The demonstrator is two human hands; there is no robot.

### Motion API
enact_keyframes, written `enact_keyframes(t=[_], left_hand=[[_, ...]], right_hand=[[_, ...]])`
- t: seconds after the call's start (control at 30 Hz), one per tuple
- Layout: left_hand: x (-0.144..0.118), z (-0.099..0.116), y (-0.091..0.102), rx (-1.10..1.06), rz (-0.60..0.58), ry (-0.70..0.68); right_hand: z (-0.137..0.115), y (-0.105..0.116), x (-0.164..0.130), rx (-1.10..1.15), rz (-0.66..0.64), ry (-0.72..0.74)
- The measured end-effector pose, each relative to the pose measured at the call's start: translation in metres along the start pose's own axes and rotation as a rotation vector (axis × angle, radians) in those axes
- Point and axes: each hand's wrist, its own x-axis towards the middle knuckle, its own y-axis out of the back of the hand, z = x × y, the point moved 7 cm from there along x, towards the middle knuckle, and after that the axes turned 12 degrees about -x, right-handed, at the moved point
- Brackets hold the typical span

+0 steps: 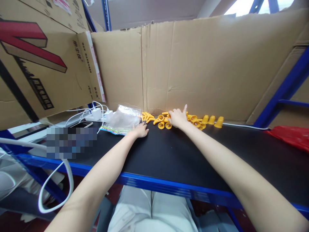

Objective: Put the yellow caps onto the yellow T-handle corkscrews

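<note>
My left hand (pixel 140 130) rests low on the black surface with its fingers apart. It lies beside a clear plastic bag (pixel 124 118) and just in front of several slim, curved yellow pieces (pixel 146 116). My right hand (pixel 178 118) is over the middle of a yellow pile, one finger raised and the others bent down among the pieces; what they grip, if anything, is hidden. Left of it are round yellow cup-like pieces (pixel 161 125). More such cups (pixel 196 123) lie to its right, and beyond them yellow cups (pixel 211 120) stand upside down in a row.
A tall cardboard sheet (pixel 205 64) backs the black tabletop (pixel 164 154), which has a blue metal edge (pixel 154 183). White chargers (pixel 96 114) and cables are at the left, with a large printed carton (pixel 48 61) above. Red plastic (pixel 292 135) lies at the far right.
</note>
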Motion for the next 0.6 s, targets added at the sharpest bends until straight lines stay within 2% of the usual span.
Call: enact_keyframes(t=[0.1,0.17,0.27,0.37,0.5,0.6], left_hand=[[-0.001,0.001,0.001,0.002,-0.001,0.004],[-0.001,0.001,0.001,0.004,0.004,0.001],[-0.001,0.002,0.002,0.004,0.015,-0.013],[0.001,0.002,0.002,-0.007,0.035,-0.020],[0.005,0.008,0.000,0.001,0.063,-0.050],[0.010,0.016,0.001,0.054,0.064,-0.056]], right_hand=[[0.006,0.000,0.003,0.125,-0.047,0.016],[0.015,0.004,0.002,0.194,-0.017,0.033],[0.039,0.014,-0.005,0.266,0.097,0.032],[0.079,0.016,-0.019,0.318,0.235,-0.042],[0.140,-0.006,-0.046,0.379,0.322,-0.261],[0.173,-0.034,-0.067,0.416,0.301,-0.426]])
